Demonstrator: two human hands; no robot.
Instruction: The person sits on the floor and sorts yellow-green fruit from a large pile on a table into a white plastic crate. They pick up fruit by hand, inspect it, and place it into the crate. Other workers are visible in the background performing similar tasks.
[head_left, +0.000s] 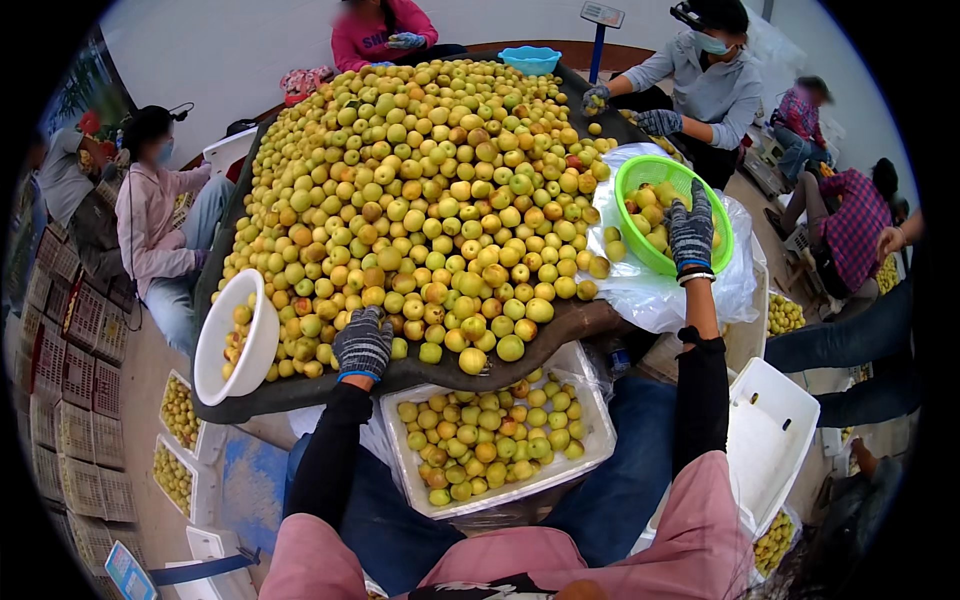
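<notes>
A large heap of small yellow-green fruit (420, 180) covers the padded table (300, 394). My left hand (364, 343), in a grey knitted glove, rests at the heap's near edge; its fingertips are among the fruit, and whether it grips one cannot be told. My right hand (691, 227), in a like glove, reaches over a bright green plastic basket (626, 225) of fruit; what lies under its fingers is hidden. A white bowl (264, 330) with some fruit leans at the table's left corner. Before me sits a white foam box (499, 506) partly filled with fruit.
Clear plastic sheeting (652, 304) lies under the green basket. A light blue basin (530, 60) stands at the far edge. Co-workers sit left, across and right. An empty white box (772, 435) is at my right; crates (79, 375) are stacked far left.
</notes>
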